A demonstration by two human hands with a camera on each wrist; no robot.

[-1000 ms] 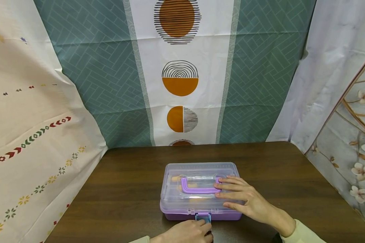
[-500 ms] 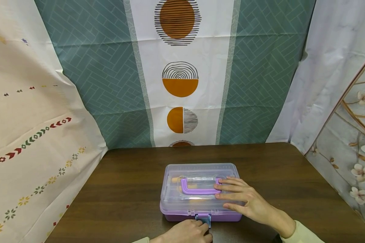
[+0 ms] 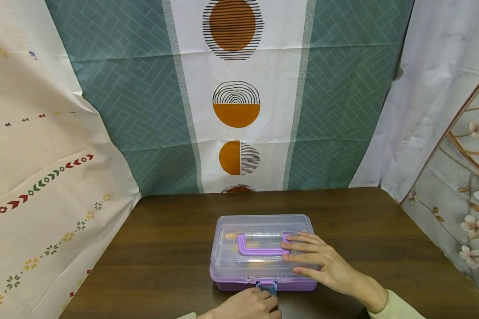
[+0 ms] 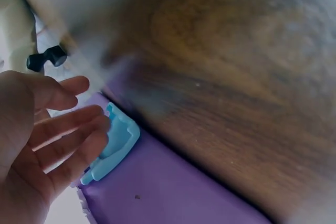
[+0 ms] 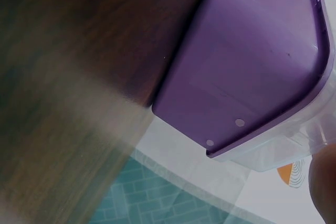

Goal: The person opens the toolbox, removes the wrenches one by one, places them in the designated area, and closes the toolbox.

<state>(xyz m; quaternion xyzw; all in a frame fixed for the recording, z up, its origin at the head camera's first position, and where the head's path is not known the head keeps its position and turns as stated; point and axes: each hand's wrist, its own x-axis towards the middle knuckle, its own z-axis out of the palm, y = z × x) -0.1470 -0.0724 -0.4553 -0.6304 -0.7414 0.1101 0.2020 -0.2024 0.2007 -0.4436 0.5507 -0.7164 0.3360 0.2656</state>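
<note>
A purple box with a clear lid sits on the brown table, lid down, with a purple carrying handle on top. Tan pieces show faintly through the plastic. My left hand is at the box's front, fingertips at the blue latch. In the left wrist view those fingers reach fairly straight to the latch, and the thumb stands apart from it. My right hand rests with spread, straight fingers on the lid's right side, fingertips by the handle's right end. Only a bit of that hand shows in the right wrist view.
The wooden table spreads around the box. Behind it hangs a green and white cloth with orange circles. Patterned cloths hang at the left and right.
My left fingers have shifted slightly at the blue latch, whose lower end tilted outward half a second ago. The right hand and the box have stayed in place.
</note>
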